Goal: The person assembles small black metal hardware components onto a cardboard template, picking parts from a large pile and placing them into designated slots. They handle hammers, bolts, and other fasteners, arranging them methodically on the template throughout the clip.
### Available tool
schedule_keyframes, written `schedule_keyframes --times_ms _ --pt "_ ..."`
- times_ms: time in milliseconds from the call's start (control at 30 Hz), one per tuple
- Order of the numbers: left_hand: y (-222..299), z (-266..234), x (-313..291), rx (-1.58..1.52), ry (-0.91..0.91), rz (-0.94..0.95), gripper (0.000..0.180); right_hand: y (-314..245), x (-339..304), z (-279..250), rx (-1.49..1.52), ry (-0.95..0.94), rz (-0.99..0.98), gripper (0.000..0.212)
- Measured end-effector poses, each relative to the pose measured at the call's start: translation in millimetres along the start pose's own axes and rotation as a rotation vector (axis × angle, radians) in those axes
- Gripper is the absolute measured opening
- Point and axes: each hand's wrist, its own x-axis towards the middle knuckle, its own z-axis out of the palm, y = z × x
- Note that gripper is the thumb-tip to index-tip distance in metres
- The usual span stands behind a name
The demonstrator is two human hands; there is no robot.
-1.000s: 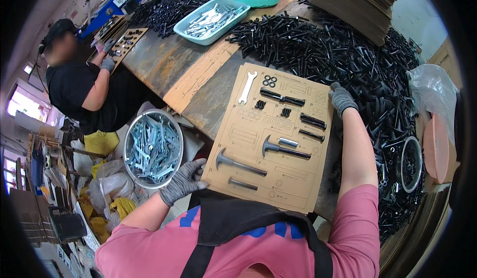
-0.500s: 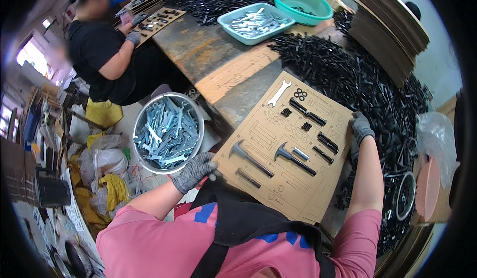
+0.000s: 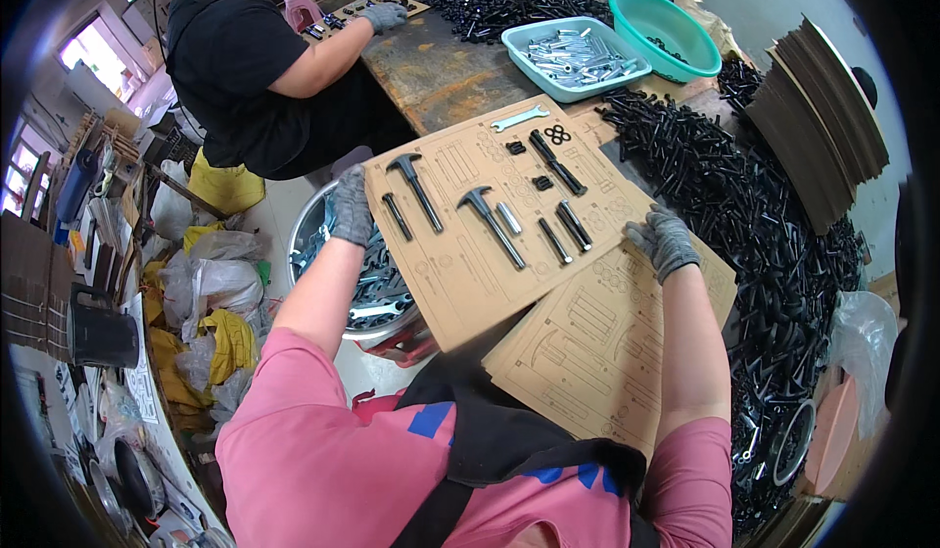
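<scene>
Two gloved hands hold our cardboard tool card at centre frame. Our left hand grips its left edge, closed on it; our right hand pinches the right edge, fingers curled. Card's long axis runs lower left to upper right, tilted. Both hands equally near, one per side. It overlaps a second blank card lower right. Metal bowl sits partly under the left edge, we think.

A packing workshop; heaps of black metal parts; stacked cardboard.
</scene>
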Motion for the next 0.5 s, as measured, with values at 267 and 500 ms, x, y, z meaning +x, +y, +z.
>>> schedule_keyframes --times_ms 267,500 --pt "-26 -72 99 0.414 0.126 0.175 0.017 -7 13 58 0.083 -0.088 -0.006 0.052" --pt "-17 -71 116 0.157 0.356 -0.03 0.027 7 38 77 0.341 -0.159 -0.057 0.035"
